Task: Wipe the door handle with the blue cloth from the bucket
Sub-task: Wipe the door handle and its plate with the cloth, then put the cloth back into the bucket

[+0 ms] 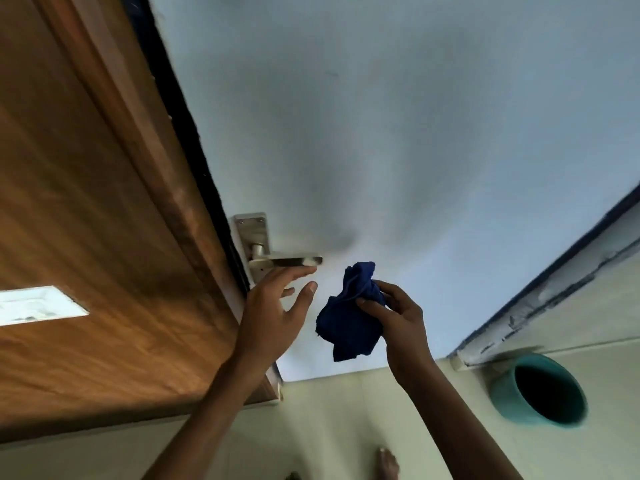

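A silver lever door handle on a metal backplate sticks out from the edge of the pale blue door. My left hand is open just below the lever, fingers spread, fingertips close under it. My right hand pinches a crumpled dark blue cloth, held in the air right of the lever and a little below it, not touching it. A teal bucket stands on the floor at the lower right, its inside dark.
A brown wooden door frame fills the left side, with a white plate on it. Pale floor tiles lie below. A white and dark skirting strip runs along the right. A bare foot shows at the bottom.
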